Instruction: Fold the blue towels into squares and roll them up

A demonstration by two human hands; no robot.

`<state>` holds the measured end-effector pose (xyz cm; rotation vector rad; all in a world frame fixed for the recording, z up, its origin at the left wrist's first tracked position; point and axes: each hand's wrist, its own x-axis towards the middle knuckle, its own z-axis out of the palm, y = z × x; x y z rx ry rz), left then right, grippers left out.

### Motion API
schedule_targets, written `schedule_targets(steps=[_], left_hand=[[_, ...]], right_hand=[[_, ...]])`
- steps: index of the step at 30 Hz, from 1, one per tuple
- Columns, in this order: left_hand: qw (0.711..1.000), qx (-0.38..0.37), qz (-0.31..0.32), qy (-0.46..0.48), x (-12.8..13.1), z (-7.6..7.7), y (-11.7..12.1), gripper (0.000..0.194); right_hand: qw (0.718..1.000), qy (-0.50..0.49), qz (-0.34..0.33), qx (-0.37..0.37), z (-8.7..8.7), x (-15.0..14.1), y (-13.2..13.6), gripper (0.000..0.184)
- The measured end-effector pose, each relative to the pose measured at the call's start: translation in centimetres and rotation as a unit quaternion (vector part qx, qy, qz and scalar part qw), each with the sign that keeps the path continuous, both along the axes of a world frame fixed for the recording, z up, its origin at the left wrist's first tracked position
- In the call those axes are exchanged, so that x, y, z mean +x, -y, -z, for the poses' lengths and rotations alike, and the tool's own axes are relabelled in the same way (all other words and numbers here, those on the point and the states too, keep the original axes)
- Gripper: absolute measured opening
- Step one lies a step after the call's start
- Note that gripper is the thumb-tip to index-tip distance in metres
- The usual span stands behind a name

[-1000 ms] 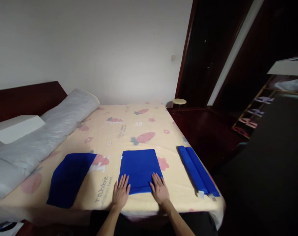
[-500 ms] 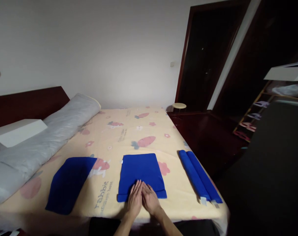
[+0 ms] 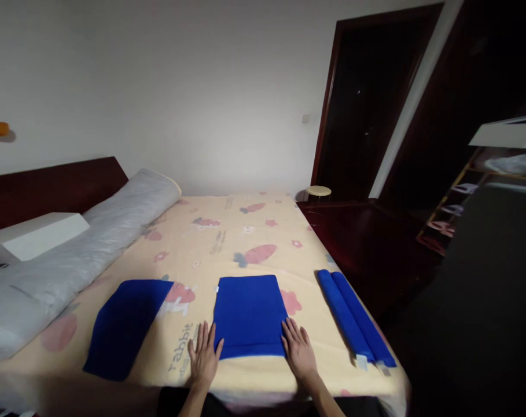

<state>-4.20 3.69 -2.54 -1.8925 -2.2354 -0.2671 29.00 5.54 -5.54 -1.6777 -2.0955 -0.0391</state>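
Observation:
A blue cloth [image 3: 250,313] lies flat in front of me, its near edge folded over in a narrow band. At its lower left corner my left hand [image 3: 205,356] rests flat with the fingers spread, the thumb touching the cloth's edge. My right hand [image 3: 300,350] lies open at the lower right edge, fingertips on the cloth. To the right are two rolled blue cloths [image 3: 345,313] side by side, white tags at their near ends. On the left another blue cloth [image 3: 126,327] lies spread, partly in shadow.
Everything lies on a bed with a cream patterned sheet [image 3: 263,226]. A long grey rolled bundle [image 3: 110,231] and a white box [image 3: 41,234] are at the left. Beyond the bed's right side are a round stool [image 3: 319,190] and a shoe rack [image 3: 451,214].
My hands have moved apart from the middle of the cloth's folded near edge out to its two sides. The view has shifted slightly.

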Motion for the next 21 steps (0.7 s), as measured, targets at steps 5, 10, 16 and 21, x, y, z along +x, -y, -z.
schedule_targets(steps=[5, 10, 16, 21], left_hand=[[0.991, 0.130, -0.003, 0.035, 0.0, -0.4, 0.1, 0.042], [0.978, 0.131, 0.114, 0.116, 2.1, -1.3, 2.0, 0.033], [0.974, 0.041, 0.170, 0.144, 3.8, -1.6, 4.2, 0.048], [0.975, 0.017, 0.157, 0.157, 2.6, -2.5, 3.5, 0.049]], right_hand=[[0.999, -0.001, 0.030, 0.041, -0.5, 0.6, 0.2, 0.045], [0.996, -0.010, -0.060, 0.061, -2.9, -1.5, 2.9, 0.041], [0.994, -0.019, -0.081, 0.065, -3.4, -3.6, 5.4, 0.036], [0.995, -0.024, -0.074, 0.065, -4.0, -3.2, 4.3, 0.029]])
